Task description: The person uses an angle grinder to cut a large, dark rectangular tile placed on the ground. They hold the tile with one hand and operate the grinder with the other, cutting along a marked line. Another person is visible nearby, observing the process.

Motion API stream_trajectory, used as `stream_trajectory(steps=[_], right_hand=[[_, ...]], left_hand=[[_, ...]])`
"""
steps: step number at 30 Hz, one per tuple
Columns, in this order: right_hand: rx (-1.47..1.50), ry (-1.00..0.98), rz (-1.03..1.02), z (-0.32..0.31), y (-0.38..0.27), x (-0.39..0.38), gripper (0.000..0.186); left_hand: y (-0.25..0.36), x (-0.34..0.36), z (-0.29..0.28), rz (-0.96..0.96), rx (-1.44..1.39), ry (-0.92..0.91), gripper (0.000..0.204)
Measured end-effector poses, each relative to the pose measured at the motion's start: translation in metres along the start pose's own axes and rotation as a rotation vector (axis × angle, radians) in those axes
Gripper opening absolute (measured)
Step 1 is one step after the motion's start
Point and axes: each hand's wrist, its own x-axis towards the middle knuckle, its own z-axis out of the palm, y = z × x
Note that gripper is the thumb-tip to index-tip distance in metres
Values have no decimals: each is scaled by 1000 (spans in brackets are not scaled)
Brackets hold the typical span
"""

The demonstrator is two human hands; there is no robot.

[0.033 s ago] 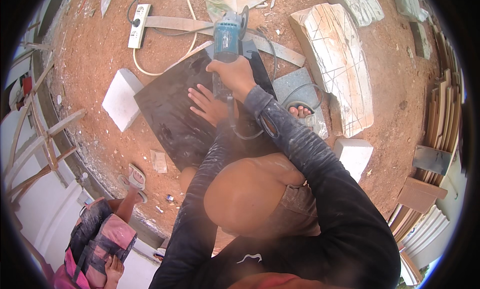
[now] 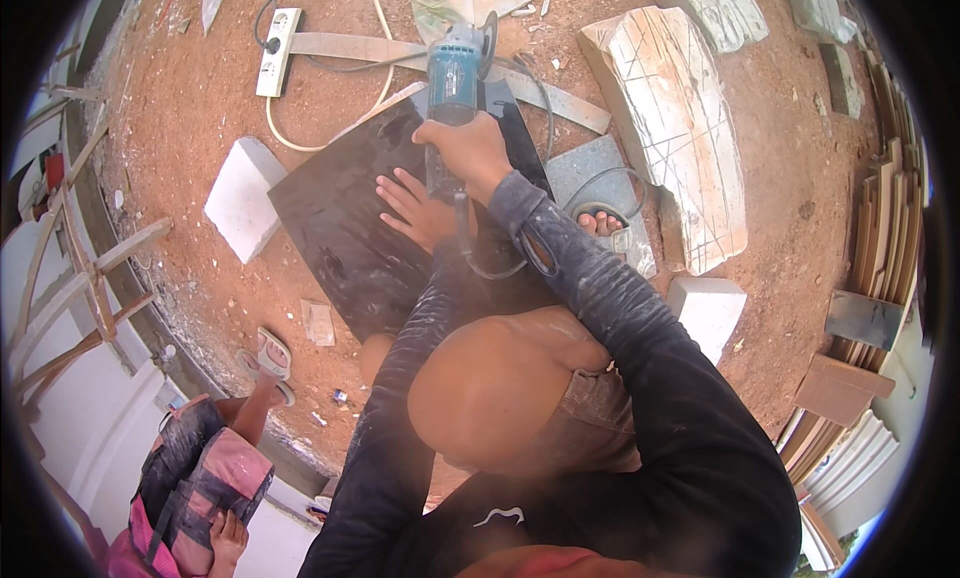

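- Grinder is being gripped by the right hand, its thumb being laid across the body from the left; the other fingers are being hidden beneath.
- The tool is being held over the far part of the dark slab, its head being pointed away from the body and its disc being turned up on the right; whether the disc is touching anything cannot be told.
- The right forearm is being stretched diagonally from the lower right, past the knee, with the wrist being kept nearly in line.
- The left hand is being laid open on the slab, nearer than the right one, palm down, fingers being spread toward the upper left; its thumb is being hidden.
- The left forearm is being extended along the left side of the knee, its dark sleeve being streaked with pale dust.
- The slab is being flanked by a white block on the left and a grey tile on the right, beside which a sandalled foot is being seen.
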Motion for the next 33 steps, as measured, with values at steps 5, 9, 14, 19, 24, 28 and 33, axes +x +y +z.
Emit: stream_trajectory(steps=[5,9,14,19,24,28,33], right_hand=[[14,-26,15,0,-2,-3,36],[-15,7,-33,-2,-3,-2,21],[3,-10,-16,0,-3,-3,20],[61,-59,1,-3,-6,-5,17],[58,-70,21,-10,-2,-2,46],[58,-112,33,-12,-7,-5,45],[48,-72,18,-7,-2,-2,43]], left_hand=[[-2,2,2,-1,41,17,106],[2,0,-8,-5,0,-59,105],[1,0,-8,-2,-12,-37,104],[-3,1,3,-1,51,-6,100],[-2,2,2,2,24,-25,100],[-4,1,0,2,-5,-53,101],[-5,2,5,0,34,22,112]])
